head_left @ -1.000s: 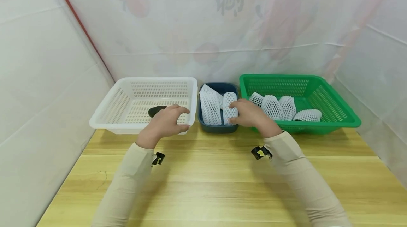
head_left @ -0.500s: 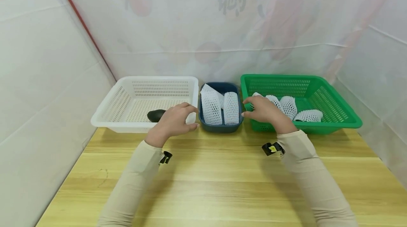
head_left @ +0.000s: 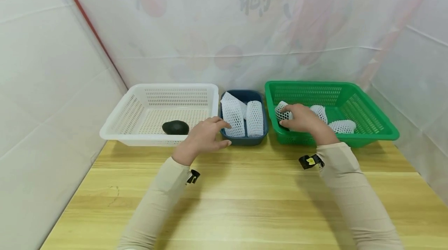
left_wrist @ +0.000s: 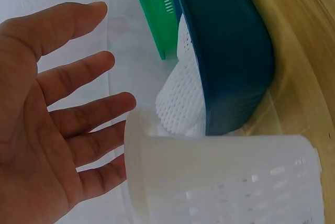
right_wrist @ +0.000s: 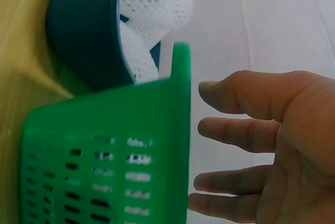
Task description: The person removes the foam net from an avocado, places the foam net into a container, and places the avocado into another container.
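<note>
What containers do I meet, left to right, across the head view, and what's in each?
White basket holding a dark oval item → navy box holding white foam nets → green basket holding net-covered items.

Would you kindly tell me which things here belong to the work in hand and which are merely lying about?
Likely in the job: white basket, dark avocado-like fruit, blue bin, white foam-net sleeves, green basket.

Seemingly just surroundings: wooden table, hanging white sheet.
</note>
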Tool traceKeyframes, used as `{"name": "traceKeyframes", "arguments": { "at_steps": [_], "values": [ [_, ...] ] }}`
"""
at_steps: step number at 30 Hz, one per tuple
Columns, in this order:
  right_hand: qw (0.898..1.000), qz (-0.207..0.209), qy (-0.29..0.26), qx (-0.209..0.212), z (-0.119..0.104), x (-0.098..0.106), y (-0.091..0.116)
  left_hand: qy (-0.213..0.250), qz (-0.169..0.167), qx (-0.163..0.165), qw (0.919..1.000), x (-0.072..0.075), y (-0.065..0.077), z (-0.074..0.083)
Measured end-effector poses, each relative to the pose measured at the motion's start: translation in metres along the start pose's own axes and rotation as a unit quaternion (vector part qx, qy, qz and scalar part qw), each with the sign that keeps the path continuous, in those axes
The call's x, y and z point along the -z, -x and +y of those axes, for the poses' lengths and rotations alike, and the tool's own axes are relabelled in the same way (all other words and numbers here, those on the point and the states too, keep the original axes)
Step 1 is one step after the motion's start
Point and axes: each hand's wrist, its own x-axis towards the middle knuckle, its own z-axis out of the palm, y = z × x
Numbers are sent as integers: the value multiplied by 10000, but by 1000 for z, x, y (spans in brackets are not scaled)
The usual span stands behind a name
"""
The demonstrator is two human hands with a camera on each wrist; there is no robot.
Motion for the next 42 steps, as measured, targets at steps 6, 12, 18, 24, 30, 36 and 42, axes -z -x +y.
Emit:
{"name": "traceKeyframes", "arguments": {
  "at_steps": [6,12,18,24,30,36,42],
  "values": [
    [10000,5,10,-89,11,-1,0,-186,-37,-73,9998,-4,-3,7],
    [9999,65,66,-140,15,1,0,-411,-82,-85,9991,-10,-6,12],
    [9994,191,200,-200,20,4,2,-261,-43,-412,9988,-16,-9,15],
    [9993,100,176,-313,28,3,2,-154,-150,-634,9978,-21,-10,18],
    [9993,-64,169,-323,36,2,1,-103,-257,-677,9973,-27,-10,21],
    [9996,-115,171,-206,45,-1,-2,53,-455,-605,9971,-31,-10,27],
    [9993,-259,101,-236,52,-11,-6,-37,-558,-508,9971,-35,-12,30]
  ]
}}
